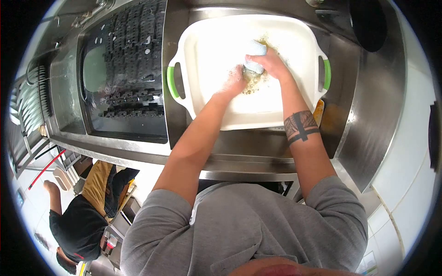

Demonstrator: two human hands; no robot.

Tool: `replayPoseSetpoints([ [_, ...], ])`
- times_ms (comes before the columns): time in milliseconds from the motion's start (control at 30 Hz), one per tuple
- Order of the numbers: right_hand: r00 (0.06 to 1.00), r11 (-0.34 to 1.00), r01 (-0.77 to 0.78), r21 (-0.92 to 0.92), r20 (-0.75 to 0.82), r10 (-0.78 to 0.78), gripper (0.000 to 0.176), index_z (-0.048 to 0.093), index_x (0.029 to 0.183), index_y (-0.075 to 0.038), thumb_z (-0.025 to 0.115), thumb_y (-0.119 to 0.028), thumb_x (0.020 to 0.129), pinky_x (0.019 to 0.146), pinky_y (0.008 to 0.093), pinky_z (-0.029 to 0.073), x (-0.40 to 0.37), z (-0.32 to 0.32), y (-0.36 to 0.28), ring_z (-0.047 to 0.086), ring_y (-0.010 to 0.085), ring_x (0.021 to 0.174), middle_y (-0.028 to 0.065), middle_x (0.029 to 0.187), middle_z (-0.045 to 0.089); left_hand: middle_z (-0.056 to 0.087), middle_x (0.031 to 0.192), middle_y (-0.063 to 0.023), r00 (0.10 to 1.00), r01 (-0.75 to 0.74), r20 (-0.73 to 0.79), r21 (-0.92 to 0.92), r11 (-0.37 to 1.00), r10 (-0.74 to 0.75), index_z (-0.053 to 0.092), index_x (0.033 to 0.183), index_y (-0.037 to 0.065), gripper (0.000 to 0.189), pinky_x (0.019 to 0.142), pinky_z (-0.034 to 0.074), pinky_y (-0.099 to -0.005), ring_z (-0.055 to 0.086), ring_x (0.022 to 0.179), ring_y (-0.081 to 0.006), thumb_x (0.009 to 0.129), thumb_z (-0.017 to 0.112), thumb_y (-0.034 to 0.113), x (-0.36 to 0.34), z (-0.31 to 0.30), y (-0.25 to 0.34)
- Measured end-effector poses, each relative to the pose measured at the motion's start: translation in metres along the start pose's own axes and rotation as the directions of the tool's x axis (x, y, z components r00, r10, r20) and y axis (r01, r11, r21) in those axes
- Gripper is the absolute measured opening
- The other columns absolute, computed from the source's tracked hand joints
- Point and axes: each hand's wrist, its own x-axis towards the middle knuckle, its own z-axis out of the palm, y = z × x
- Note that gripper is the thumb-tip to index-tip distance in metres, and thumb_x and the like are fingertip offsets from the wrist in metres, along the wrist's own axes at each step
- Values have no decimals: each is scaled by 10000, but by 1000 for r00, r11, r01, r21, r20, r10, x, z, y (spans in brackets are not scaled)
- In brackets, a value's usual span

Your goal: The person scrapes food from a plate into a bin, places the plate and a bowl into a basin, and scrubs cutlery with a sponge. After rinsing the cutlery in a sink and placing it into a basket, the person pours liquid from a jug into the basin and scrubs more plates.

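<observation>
A large white plastic tub with green handle grips sits over the metal sink. Inside it, my right hand grips a pale blue patterned cloth, its thumb across the cloth and its fingers mostly hidden behind it. My left hand is low in the tub at the lower left of the cloth, wet with suds. Its fingertips are blurred by foam and glare, so I cannot tell how they are curled. Yellowish-brown foamy liquid lies between the hands and around the cloth.
Left of the tub, a black tray with ridged mats lies wet in the adjoining basin. Plates stand in a rack farther left. A dark round pan is at the upper right. A person in black works at the lower left.
</observation>
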Motion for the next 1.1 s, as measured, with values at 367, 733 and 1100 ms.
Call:
replayPoseSetpoints([
  [367,826,848,49,528,-499,263,368,683,1143,84,698,-159,868,820,399,514,27,2,30,664,274,959,171,1022,697,698,934,-212,909,-3,410,-169,986,74,696,1000,-58,347,911,504,-446,660,983,-348,844,768,244,29,11,-37],
  [733,736,622,474,623,-669,109,399,565,1289,17,574,51,892,944,443,538,-45,-2,-14,637,314,1071,160,1184,615,628,789,-69,735,429,542,-837,340,407,642,883,34,262,721,505,-338,607,747,-185,1008,669,262,-9,-28,10],
  [1100,711,461,700,545,-592,-380,458,518,1467,-173,597,-220,1019,854,440,531,-133,2,-131,638,249,875,119,1020,670,620,779,-27,899,222,412,-719,659,147,686,1046,22,253,628,443,-285,542,673,-131,864,791,162,-40,-51,28],
])
